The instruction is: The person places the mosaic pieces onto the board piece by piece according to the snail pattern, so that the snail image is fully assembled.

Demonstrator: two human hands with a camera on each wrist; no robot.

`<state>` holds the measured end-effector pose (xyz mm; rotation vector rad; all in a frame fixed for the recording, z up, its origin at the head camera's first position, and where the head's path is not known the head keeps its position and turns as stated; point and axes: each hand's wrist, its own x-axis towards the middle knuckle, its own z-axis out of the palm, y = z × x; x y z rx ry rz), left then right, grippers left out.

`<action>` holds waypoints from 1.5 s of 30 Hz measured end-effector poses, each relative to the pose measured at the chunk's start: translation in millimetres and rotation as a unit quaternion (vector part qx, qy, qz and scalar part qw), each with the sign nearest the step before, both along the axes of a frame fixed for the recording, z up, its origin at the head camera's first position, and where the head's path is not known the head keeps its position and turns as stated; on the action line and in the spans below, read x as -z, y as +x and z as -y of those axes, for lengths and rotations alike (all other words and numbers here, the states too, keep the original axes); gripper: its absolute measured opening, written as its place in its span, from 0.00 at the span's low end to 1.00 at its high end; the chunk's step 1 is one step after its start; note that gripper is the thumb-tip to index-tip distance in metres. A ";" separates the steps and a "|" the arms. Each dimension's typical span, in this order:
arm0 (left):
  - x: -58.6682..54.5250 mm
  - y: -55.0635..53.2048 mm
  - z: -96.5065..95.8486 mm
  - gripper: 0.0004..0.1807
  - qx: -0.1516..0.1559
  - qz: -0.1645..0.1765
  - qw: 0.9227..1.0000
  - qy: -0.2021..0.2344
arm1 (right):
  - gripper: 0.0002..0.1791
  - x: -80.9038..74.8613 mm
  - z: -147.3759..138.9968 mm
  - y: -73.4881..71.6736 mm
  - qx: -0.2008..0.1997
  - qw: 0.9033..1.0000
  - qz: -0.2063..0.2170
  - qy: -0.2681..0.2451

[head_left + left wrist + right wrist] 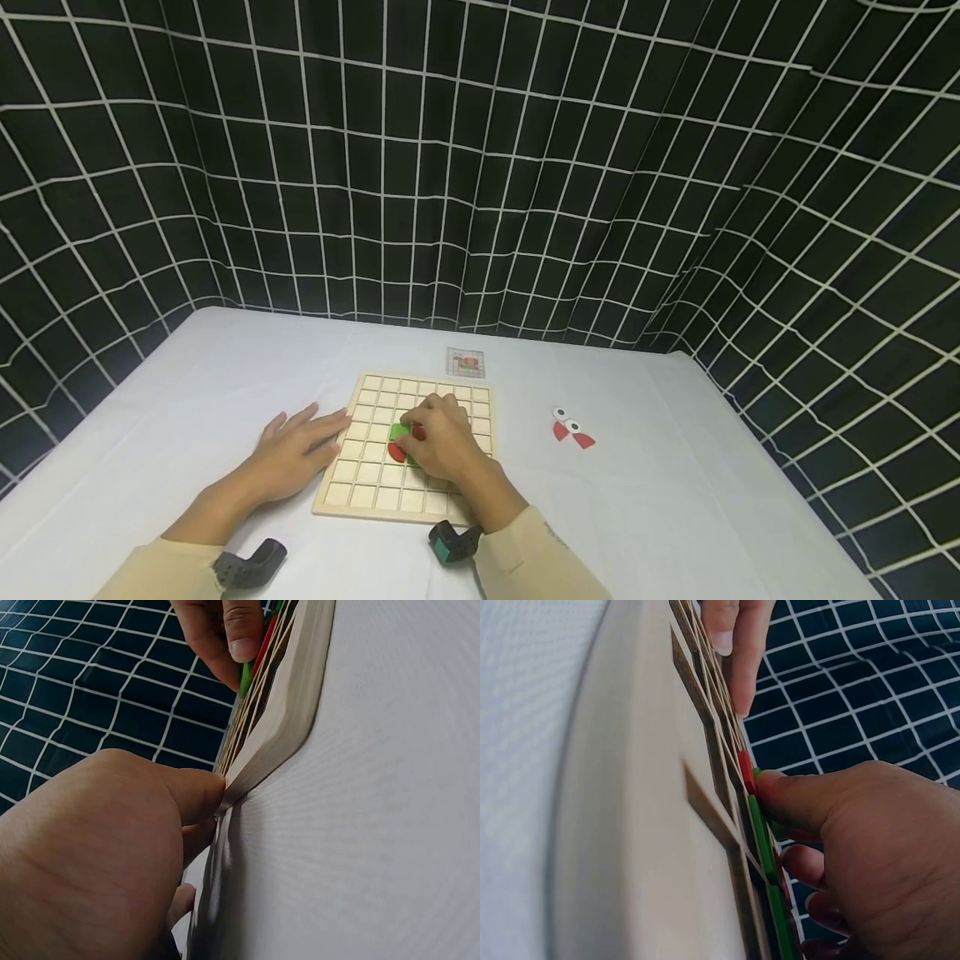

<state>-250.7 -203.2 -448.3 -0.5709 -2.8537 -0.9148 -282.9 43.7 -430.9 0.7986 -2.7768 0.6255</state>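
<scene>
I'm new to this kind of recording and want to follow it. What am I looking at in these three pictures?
No robot here: these are a person's two bare hands. The wide picture comes from a camera worn on the head, looking forward and down; the other two come from cameras on the left and right wrists. On the white table lie a gridded board, a small card beyond it and, to the right, two red pieces with two white discs. Red and green pieces sit on the board. The left hand touches the board's left edge; the right hand seems to pinch a green piece, though its fingers partly hide it.
</scene>
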 end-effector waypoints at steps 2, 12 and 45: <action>0.0 0.1 0.1 0.22 0.000 -0.001 1.000 0.000 | 0.16 -0.3 0.8 0.1 0.002 1.000 0.001 0.002; 0.2 0.6 -1.0 0.22 -0.003 0.003 1.000 -0.001 | 0.13 -0.5 0.0 1.1 0.006 1.000 -0.003 -0.001; -2.6 2.3 -2.4 0.22 0.000 -0.011 1.000 -0.002 | 0.14 -54.4 -115.3 21.6 0.161 0.978 -0.012 -0.130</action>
